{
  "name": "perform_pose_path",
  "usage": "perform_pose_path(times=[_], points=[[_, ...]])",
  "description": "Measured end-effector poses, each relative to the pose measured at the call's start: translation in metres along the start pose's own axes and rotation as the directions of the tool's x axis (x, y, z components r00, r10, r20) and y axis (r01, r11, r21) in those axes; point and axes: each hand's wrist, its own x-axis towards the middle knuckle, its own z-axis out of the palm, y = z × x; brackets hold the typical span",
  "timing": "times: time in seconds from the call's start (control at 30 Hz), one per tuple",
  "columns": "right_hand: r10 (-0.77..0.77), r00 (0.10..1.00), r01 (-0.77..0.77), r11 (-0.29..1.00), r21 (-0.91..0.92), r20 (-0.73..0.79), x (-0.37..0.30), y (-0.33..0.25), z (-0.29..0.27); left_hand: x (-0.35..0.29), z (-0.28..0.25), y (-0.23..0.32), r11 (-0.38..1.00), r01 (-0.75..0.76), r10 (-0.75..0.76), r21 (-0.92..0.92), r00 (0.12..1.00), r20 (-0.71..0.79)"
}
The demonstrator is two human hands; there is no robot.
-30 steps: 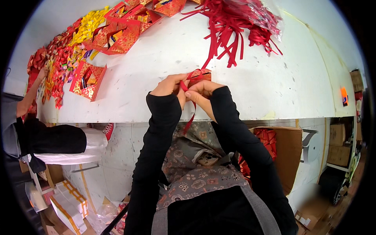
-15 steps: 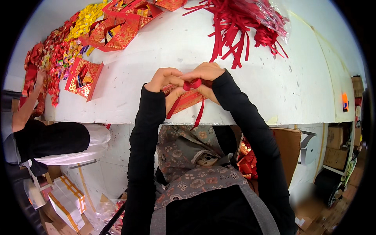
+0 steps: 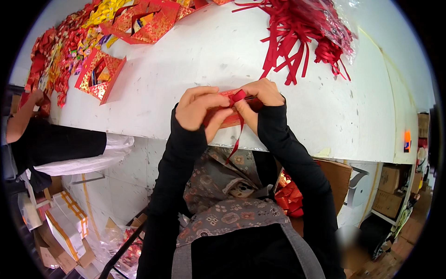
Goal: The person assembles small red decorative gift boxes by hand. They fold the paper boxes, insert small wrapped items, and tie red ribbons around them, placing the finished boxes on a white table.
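A red and gold patterned paper packet lies near the table's front edge, mostly covered by my hands. Over it a dark red ribbon forms a small loop, with one tail hanging past the edge toward my apron. My left hand pinches the ribbon from the left, its fingers bent over the packet. From the right, my right hand grips the ribbon, its thumb just under the loop. The exact crossing of the ribbon is hidden between my fingers.
Cut red ribbons lie in a bundle at the back right, partly in clear plastic. An open patterned packet with small wrapped pieces stands at left, near a heap of wrapped sweets. A co-worker's arm reaches in at far left. Below the table is a cardboard box.
My left hand has turned and its fingers have come onto the ribbon. One ribbon tail is now visible where two hung before. The whole view has shifted slightly.
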Motion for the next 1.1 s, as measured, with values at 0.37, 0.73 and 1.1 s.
perform_pose_path(times=[0.37,0.73,1.1], points=[[0.04,0.982,-0.059,0.993,0.105,0.182,0.001,0.014,-0.005,0.024,-0.017,0.009,0.96,0.239,-0.191,-0.145,0.94,0.284],[0.127,0.977,-0.154,0.976,0.155,0.172,0.017,-0.005,-0.018,0.013,-0.01,0.017,0.993,0.036,-0.037,0.112,0.999,0.004],[0.156,0.958,-0.144,0.987,0.066,-0.24,-0.023,0.004,0.003,-0.023,0.006,-0.023,0.836,-0.263,0.448,0.481,0.834,-0.323]])
